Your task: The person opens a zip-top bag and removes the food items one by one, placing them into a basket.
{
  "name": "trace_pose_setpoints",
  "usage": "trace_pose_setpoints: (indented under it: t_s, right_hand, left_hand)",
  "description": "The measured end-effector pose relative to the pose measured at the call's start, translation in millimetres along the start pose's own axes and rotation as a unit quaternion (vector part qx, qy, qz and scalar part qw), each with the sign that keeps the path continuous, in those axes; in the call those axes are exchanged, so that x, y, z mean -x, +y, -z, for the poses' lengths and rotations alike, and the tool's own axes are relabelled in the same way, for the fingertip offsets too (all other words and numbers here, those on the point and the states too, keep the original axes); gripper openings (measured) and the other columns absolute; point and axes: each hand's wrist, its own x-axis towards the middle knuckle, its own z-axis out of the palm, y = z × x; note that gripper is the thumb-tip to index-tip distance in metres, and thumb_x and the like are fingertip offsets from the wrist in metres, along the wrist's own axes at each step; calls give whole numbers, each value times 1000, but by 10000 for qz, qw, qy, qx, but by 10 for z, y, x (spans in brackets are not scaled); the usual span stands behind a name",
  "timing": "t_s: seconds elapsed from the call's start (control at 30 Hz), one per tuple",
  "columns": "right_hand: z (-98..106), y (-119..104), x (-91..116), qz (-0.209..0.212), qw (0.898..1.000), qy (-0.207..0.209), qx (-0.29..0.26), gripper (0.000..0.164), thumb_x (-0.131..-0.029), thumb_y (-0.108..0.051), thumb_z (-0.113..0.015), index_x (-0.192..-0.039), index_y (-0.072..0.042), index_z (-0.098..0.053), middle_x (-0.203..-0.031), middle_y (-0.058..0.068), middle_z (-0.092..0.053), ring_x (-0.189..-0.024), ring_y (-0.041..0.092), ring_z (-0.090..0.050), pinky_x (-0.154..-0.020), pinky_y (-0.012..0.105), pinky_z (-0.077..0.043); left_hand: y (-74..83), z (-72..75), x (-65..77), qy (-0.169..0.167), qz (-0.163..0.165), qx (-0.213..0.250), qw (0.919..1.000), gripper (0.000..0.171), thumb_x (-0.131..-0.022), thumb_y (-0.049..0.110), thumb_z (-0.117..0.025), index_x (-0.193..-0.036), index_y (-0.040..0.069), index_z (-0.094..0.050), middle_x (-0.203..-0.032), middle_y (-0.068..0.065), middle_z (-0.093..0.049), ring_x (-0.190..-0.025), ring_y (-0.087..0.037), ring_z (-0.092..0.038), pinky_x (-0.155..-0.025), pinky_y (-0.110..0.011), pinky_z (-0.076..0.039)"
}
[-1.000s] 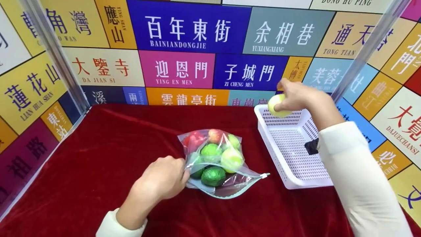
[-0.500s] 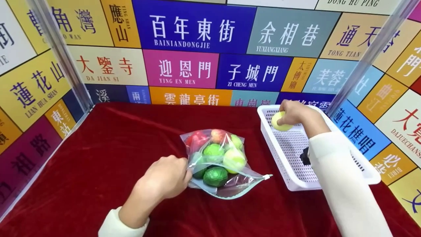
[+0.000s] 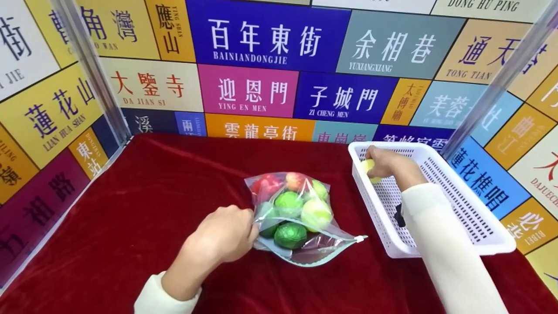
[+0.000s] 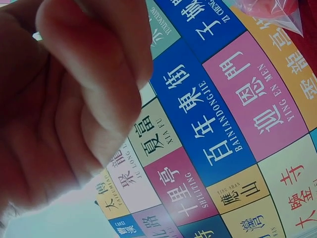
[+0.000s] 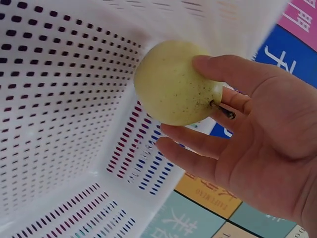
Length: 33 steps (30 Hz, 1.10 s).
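Yellow-green and speckled, a round pear (image 5: 168,82) is gripped by the right hand (image 5: 265,134) inside the perforated white plastic basket (image 3: 460,192). Left of the basket, the left hand (image 3: 226,233) grips a clear zip bag (image 3: 322,248), lumpy with rounded produce (image 3: 290,235), on red velvet (image 3: 192,179).

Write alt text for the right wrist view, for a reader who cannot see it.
A right hand holds a pale yellow-green pear with a short dark stem. Behind the pear is a white perforated basket, and beyond that are colourful panels with Chinese characters.
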Motion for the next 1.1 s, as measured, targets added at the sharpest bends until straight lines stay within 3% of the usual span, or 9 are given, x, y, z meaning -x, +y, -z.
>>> trace_pose_setpoints:
  t_s: [0.17,0.3,0.47,0.7,1.1]
  right_hand:
    - [-102,46,-84,1,10000,-62,7,52,-83,-6,-64,-130,6,-47,-112,23,-60,-98,32,-55,-90,48,-45]
    - [-122,47,-94,77,10000,-5,1,61,-87,-10,-61,-141,7,-40,-128,31,-55,-117,42,-55,-105,56,-42]
    - [-136,25,-111,-92,10000,21,4,78,-89,-21,-66,-152,5,-29,-150,36,-36,-142,51,-34,-117,61,-27]
    - [-198,37,-123,-279,9995,96,-84,78,-85,-9,-68,-152,3,-30,-150,35,-38,-141,51,-36,-116,62,-28]
    - [-257,18,-113,-321,9991,284,65,70,-89,-12,-62,-151,2,-33,-148,39,-34,-137,52,-38,-115,63,-29]
  left_hand:
    - [-3,2,-6,-21,7,-6,10000,30,-96,21,-59,-70,7,-56,-63,-10,-53,-61,-29,-60,-58,-44,-51]
    - [-6,5,-6,45,-25,-56,10000,29,-95,20,-59,-70,6,-56,-64,-11,-55,-62,-31,-62,-58,-46,-52]
    - [-10,1,-6,57,-16,-97,9999,29,-95,21,-59,-69,7,-55,-65,-12,-57,-65,-35,-64,-58,-48,-52]
    - [-4,-7,-19,-112,63,-91,9999,29,-96,23,-60,-71,7,-57,-66,-11,-57,-66,-32,-64,-60,-47,-53]
    - [-14,-6,-20,-141,92,-88,9998,29,-96,24,-60,-71,8,-57,-69,-12,-60,-68,-33,-66,-62,-48,-54]
